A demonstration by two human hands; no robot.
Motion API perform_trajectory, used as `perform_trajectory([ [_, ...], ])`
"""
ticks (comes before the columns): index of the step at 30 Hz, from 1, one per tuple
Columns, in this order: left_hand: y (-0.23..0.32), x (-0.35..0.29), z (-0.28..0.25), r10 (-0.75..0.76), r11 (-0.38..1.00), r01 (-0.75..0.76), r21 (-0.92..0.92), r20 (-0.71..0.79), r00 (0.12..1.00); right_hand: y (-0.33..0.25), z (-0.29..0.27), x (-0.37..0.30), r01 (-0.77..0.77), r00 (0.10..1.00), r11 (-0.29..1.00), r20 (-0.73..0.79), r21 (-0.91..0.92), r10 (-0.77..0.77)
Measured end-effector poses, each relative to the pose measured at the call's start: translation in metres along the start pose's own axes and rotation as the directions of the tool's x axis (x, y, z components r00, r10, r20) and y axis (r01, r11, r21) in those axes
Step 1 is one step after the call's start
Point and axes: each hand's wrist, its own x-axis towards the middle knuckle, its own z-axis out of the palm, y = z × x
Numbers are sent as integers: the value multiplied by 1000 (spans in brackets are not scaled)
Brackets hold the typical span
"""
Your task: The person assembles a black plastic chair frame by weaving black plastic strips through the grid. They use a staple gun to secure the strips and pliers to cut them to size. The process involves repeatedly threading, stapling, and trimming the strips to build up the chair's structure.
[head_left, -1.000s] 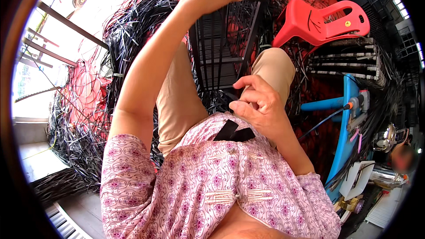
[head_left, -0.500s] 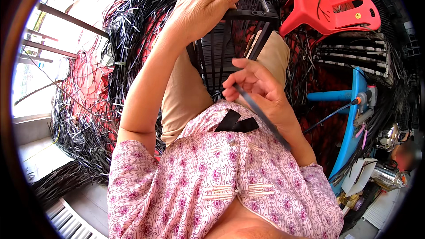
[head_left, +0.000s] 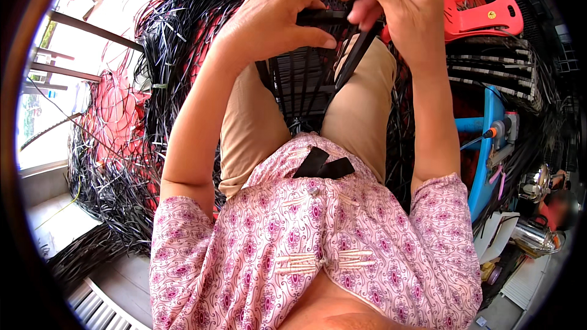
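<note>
A black woven plastic-strip basket (head_left: 299, 82) stands between my knees, with its slatted side toward me. My left hand (head_left: 263, 27) is closed round the near stretch of its rim, thumb on the close side and fingers over the far side. Just to the right, my right hand (head_left: 406, 6) is raised at the rim corner, its thumb and fingers pinched on a black strip. Part of that strip is hidden behind the fingers. A folded black strip piece (head_left: 324, 165) lies on my patterned shirt at the waist.
Heaps of loose black strips (head_left: 177, 43) cover the left side. To the right are a red plastic stool (head_left: 489, 9), a black-and-white woven piece (head_left: 489, 70), a blue stool (head_left: 480, 177) with tools on it, and a shiny metal pot (head_left: 535, 238).
My right hand has risen from my lap to the basket rim with the strip. The left hand's thumb has dropped from pointing outward to below the rim.
</note>
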Motion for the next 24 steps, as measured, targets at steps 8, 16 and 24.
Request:
perform_trajectory([
  [8, 10, -1, 17, -9, 995, 32, 94, -239, 971, 11, 9, 30, 85, 996, 991, 29, -103, -82],
  [16, 9, -3, 25, -7, 990, 47, 136, -283, 959, 36, 10, 75, 223, 968, 950, -66, -218, -242],
  [24, 5, 0, 35, 19, 987, 31, 157, -307, 952, 119, 27, 142, 147, 900, 501, -94, -853, -425],
])
